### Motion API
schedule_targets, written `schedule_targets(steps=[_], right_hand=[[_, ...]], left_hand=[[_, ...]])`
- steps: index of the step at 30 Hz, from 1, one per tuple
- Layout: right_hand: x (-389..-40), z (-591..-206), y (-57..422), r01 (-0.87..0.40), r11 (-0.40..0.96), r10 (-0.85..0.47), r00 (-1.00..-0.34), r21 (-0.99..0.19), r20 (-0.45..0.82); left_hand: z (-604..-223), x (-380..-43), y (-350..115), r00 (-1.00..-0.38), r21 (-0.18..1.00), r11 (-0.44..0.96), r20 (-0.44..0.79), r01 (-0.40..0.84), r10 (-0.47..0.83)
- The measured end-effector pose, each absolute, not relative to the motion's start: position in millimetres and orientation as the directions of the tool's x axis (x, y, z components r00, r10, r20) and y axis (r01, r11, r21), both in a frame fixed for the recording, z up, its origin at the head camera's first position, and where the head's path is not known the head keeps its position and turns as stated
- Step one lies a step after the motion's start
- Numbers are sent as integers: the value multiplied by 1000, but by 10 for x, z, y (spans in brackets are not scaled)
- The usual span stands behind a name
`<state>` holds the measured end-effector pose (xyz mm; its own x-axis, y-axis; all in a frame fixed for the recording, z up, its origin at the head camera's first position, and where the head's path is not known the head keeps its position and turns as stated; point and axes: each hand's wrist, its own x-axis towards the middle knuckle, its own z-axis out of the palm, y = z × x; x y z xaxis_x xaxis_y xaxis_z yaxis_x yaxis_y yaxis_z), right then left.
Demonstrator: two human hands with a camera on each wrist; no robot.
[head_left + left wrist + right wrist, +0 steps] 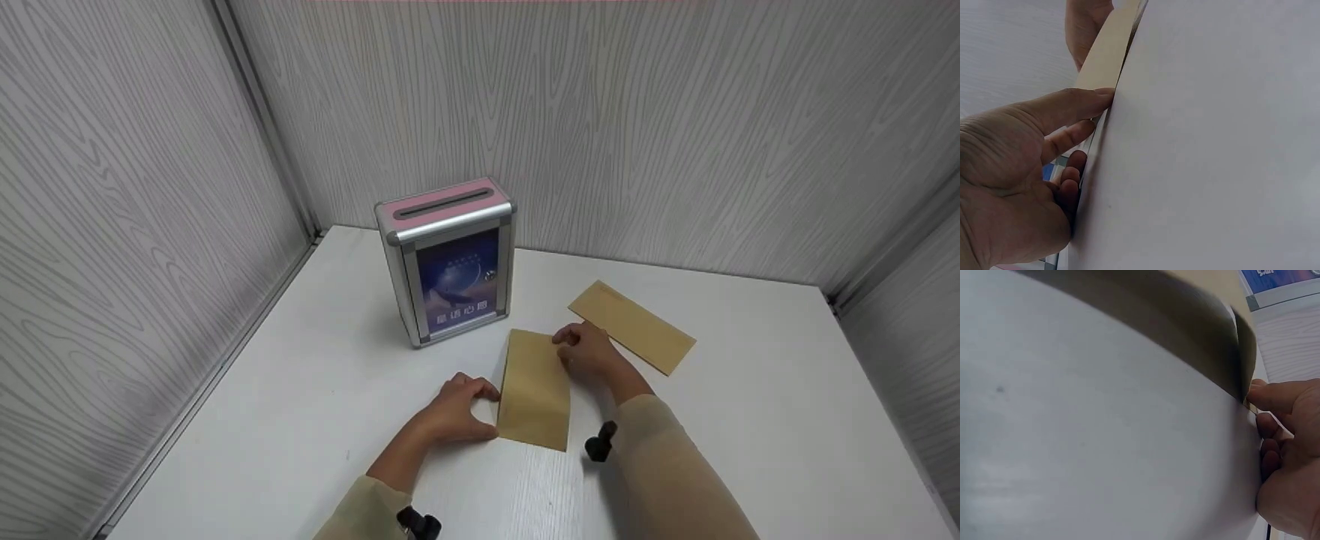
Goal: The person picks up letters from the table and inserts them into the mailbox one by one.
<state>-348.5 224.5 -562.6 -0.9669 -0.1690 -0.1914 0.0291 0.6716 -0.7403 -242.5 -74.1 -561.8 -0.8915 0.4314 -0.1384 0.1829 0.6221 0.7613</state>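
Note:
A brown paper envelope (534,390) lies between the two hands, its near part bowed up slightly. At its left edge the left hand (459,411) touches with thumb and forefinger spread apart, the thumb by the near left corner. The left wrist view shows that thumb (1100,97) against the paper's edge. My right hand (589,349) pinches the envelope's right edge near the far corner. In the right wrist view, its thumb (1261,395) and forefinger meet at the raised edge, and the paper (1185,332) arches off the table there.
A second brown envelope (634,326) lies flat beyond the right hand. Behind the hands stands an upright box with a pink slotted top (442,202), silver frame and blue picture front (459,281). Pale wood-grain panels (570,135) enclose the white table (757,405) at the back and sides.

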Motion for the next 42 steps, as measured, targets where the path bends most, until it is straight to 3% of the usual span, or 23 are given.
schedule_targets(steps=[22,29,42], right_hand=[[-3502,-5644,2232,58,647,-139,-971,-760,-193],[-3464,-5616,2257,89,583,-149,-965,-808,-214],[-3474,-5628,2252,116,551,-101,-974,-827,-204]], left_hand=[[-5598,-2390,-757,-876,764,608,-122,218,467],[-5625,-2402,-786,-866,766,591,-93,253,492],[-5617,-2407,-804,-869,777,585,-106,230,483]])
